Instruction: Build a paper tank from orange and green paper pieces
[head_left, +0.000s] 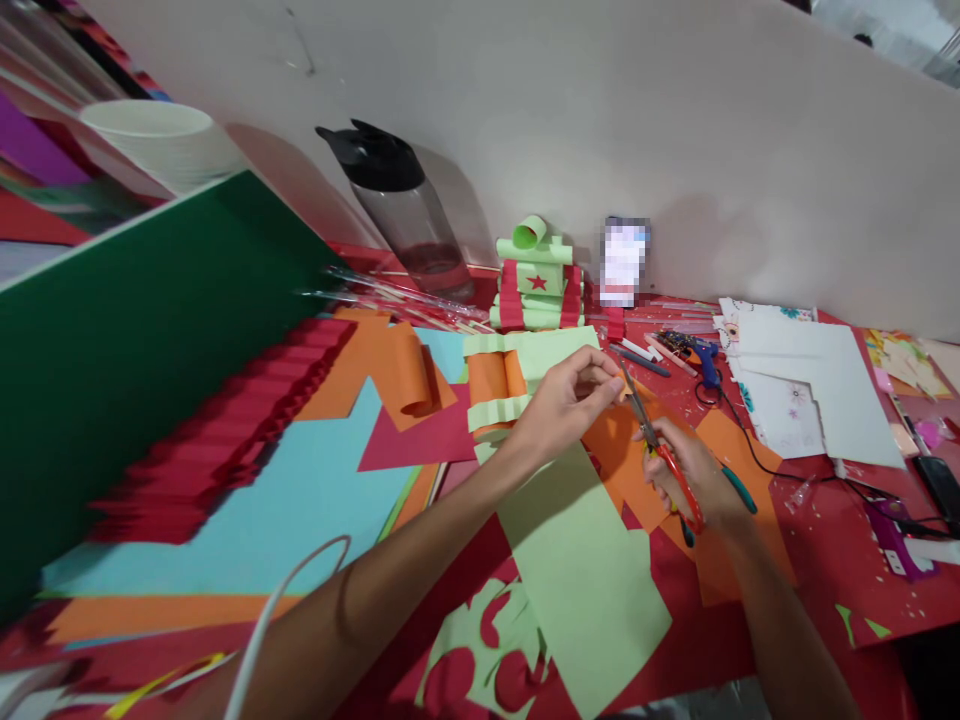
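Evidently, the left hand (571,392) pinches a small orange paper piece (625,393) at the blades (637,404) of red-handled metal scissors (679,484) gripped by the right hand (696,468). Fingertips (613,388) sit close, so short, slow snips seem safest.

We see a plain, pale grey wall (480,90) standing directly behind the red tabletop (832,560), with a thin dark mark (301,45) high on its left part. Its top edge slopes down toward the right, where we make out only blurred, bright shapes beyond. Soft shadows fall across the wall, and darkness (934,655) lies past the tabletop's lower right corner.
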